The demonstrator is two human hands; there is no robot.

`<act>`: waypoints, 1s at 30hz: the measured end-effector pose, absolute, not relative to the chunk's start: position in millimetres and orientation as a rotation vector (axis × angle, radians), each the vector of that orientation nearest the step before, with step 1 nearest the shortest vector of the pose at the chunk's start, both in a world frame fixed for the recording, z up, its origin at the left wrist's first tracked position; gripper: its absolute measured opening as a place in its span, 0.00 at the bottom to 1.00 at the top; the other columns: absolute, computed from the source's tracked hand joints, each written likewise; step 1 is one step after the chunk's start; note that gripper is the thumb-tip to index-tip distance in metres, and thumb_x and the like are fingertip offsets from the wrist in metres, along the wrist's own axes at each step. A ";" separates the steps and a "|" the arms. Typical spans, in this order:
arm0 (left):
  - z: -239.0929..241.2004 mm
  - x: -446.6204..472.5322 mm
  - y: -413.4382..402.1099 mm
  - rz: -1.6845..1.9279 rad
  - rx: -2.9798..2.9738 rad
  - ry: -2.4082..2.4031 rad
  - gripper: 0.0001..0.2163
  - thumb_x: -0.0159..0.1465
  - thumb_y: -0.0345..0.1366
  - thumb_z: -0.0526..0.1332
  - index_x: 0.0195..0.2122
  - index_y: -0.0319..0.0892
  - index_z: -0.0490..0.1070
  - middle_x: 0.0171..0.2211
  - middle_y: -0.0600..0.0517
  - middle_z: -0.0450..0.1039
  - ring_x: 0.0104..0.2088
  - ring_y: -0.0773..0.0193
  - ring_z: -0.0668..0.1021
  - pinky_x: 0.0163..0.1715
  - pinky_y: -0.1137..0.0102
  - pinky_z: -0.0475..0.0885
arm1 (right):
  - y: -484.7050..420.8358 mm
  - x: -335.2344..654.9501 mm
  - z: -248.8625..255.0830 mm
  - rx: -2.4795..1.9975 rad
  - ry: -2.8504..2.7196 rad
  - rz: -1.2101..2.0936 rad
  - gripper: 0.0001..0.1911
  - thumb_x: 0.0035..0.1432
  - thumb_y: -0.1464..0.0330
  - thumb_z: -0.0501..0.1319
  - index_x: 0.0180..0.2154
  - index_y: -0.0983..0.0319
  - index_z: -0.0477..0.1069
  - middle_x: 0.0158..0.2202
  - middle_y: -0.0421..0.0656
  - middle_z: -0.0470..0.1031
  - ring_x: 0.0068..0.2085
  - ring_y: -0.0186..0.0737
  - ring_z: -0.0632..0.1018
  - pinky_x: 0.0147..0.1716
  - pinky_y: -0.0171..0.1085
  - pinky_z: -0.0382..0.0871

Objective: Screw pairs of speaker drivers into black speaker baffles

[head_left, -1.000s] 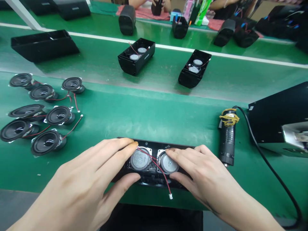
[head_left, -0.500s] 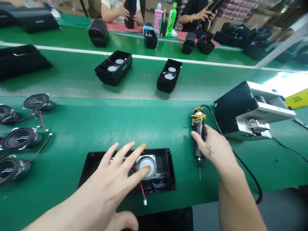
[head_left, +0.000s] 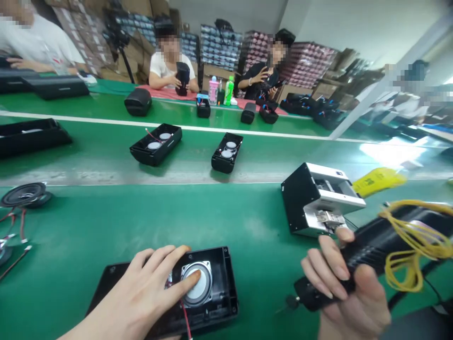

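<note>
The right hand [head_left: 354, 288] is wrapped round a black driver [head_left: 368, 250], fingers closed about its barrel, the tip aimed left over the bench [head_left: 141, 217] and blurred. A yellow tie [head_left: 405, 269] hangs looped at the driver's right end. To the left, the left hand [head_left: 148, 283] lies palm down across an open black case [head_left: 224, 288] at the near edge — thumb apart from the fingers, its tip on the round back of a speaker [head_left: 203, 290] set inside. A red wire [head_left: 186, 318] trails from beside that speaker toward the near side.

Beyond the driver, on the right, stands a black-and-silver machine [head_left: 295, 203]; loose speakers [head_left: 24, 194] sit at the far left of the hands. Farther off, two more open cases [head_left: 155, 151] lie with speakers in them. On the far side, a person in white [head_left: 157, 71] holds a dark case [head_left: 183, 78] upright — near a pink bottle [head_left: 213, 92] and a green one.
</note>
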State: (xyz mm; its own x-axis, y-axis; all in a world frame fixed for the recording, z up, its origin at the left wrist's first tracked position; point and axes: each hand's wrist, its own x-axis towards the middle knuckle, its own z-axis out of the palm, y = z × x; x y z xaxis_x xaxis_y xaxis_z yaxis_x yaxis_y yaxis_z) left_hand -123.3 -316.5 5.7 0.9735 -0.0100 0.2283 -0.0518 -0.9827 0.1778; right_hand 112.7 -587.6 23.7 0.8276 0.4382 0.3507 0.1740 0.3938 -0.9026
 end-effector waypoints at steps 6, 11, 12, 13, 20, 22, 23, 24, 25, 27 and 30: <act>15.8 -56.8 -347.2 0.311 2.951 -0.262 0.34 0.58 0.33 0.71 0.67 0.57 0.72 0.70 0.43 0.71 0.61 0.40 0.77 0.56 0.50 0.79 | -638.7 152.1 83.5 -1.296 -0.471 -0.009 0.43 0.72 0.38 0.29 0.59 0.44 0.75 0.23 0.38 0.52 0.18 0.38 0.53 0.17 0.43 0.51; -1.2 -20.6 -376.8 0.320 2.955 -0.339 0.37 0.55 0.31 0.71 0.67 0.58 0.71 0.70 0.43 0.71 0.62 0.38 0.78 0.56 0.47 0.78 | -642.9 193.2 100.4 -1.326 -0.461 -0.436 0.30 0.67 0.36 0.58 0.53 0.50 0.75 0.32 0.39 0.63 0.24 0.36 0.65 0.22 0.38 0.63; -3.8 -16.4 -382.0 0.321 2.957 -0.333 0.37 0.54 0.31 0.71 0.66 0.58 0.72 0.70 0.42 0.71 0.62 0.37 0.78 0.57 0.46 0.77 | -639.4 202.6 98.4 -1.330 -0.448 -0.511 0.32 0.64 0.36 0.60 0.53 0.52 0.74 0.33 0.39 0.65 0.23 0.36 0.66 0.21 0.38 0.63; -5.8 -13.1 -386.5 0.324 2.964 -0.325 0.36 0.54 0.31 0.71 0.66 0.58 0.72 0.69 0.42 0.72 0.63 0.37 0.77 0.58 0.45 0.76 | -635.5 211.8 95.3 -1.330 -0.448 -0.572 0.33 0.62 0.35 0.60 0.53 0.54 0.73 0.33 0.39 0.66 0.22 0.35 0.66 0.20 0.37 0.62; -18.4 -5.9 -391.2 0.415 2.986 -0.342 0.35 0.55 0.34 0.69 0.66 0.59 0.73 0.69 0.44 0.72 0.61 0.37 0.77 0.60 0.44 0.73 | -618.1 249.3 71.9 -1.277 -0.502 -0.684 0.31 0.66 0.39 0.55 0.53 0.57 0.72 0.27 0.36 0.63 0.19 0.35 0.66 0.17 0.36 0.59; -23.9 -5.7 -387.5 0.460 2.980 -0.382 0.36 0.54 0.34 0.68 0.66 0.59 0.72 0.69 0.44 0.72 0.61 0.38 0.77 0.59 0.45 0.73 | -618.9 251.0 69.2 -1.276 -0.514 -0.660 0.31 0.66 0.39 0.57 0.52 0.57 0.73 0.27 0.36 0.63 0.18 0.35 0.66 0.17 0.36 0.60; -26.5 -5.5 -385.7 0.490 2.966 -0.407 0.36 0.54 0.34 0.68 0.66 0.59 0.72 0.69 0.44 0.71 0.61 0.38 0.77 0.58 0.46 0.73 | -619.4 251.3 68.4 -1.275 -0.520 -0.651 0.31 0.66 0.39 0.58 0.52 0.57 0.74 0.27 0.36 0.63 0.18 0.34 0.67 0.17 0.36 0.61; -28.8 -5.3 -384.1 0.508 2.950 -0.416 0.37 0.53 0.34 0.67 0.67 0.59 0.72 0.70 0.45 0.71 0.61 0.39 0.77 0.57 0.47 0.74 | -619.7 251.5 67.9 -1.273 -0.524 -0.647 0.31 0.65 0.39 0.58 0.52 0.57 0.74 0.27 0.36 0.63 0.18 0.34 0.66 0.17 0.36 0.61; -30.7 -5.1 -382.8 0.517 2.939 -0.408 0.37 0.53 0.34 0.67 0.67 0.60 0.72 0.70 0.46 0.71 0.61 0.39 0.77 0.57 0.47 0.74 | -619.8 251.7 67.5 -1.271 -0.527 -0.644 0.32 0.65 0.38 0.58 0.52 0.57 0.74 0.27 0.36 0.63 0.18 0.34 0.66 0.17 0.36 0.61; -32.3 -5.1 -381.5 0.516 2.923 -0.410 0.37 0.54 0.34 0.68 0.67 0.60 0.71 0.70 0.47 0.70 0.60 0.40 0.77 0.57 0.48 0.74 | -619.2 252.3 67.1 -1.270 -0.527 -0.635 0.32 0.65 0.38 0.58 0.53 0.57 0.74 0.26 0.35 0.63 0.18 0.34 0.66 0.17 0.36 0.61; -30.4 -5.7 -382.6 0.498 2.912 -0.408 0.36 0.55 0.34 0.67 0.67 0.59 0.70 0.72 0.47 0.69 0.61 0.40 0.77 0.57 0.49 0.74 | -618.3 252.3 66.6 -1.268 -0.525 -0.605 0.33 0.63 0.37 0.59 0.51 0.57 0.74 0.25 0.35 0.64 0.17 0.33 0.65 0.16 0.36 0.61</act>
State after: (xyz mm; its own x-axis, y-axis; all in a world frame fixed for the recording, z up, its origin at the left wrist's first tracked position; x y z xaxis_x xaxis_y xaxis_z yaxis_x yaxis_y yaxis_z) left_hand -5.7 -382.6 -30.4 0.9075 -0.2388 0.3456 -0.2918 -0.9502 0.1098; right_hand 252.3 -618.3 66.6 0.7350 -0.1274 0.6660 0.6773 0.1850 -0.7121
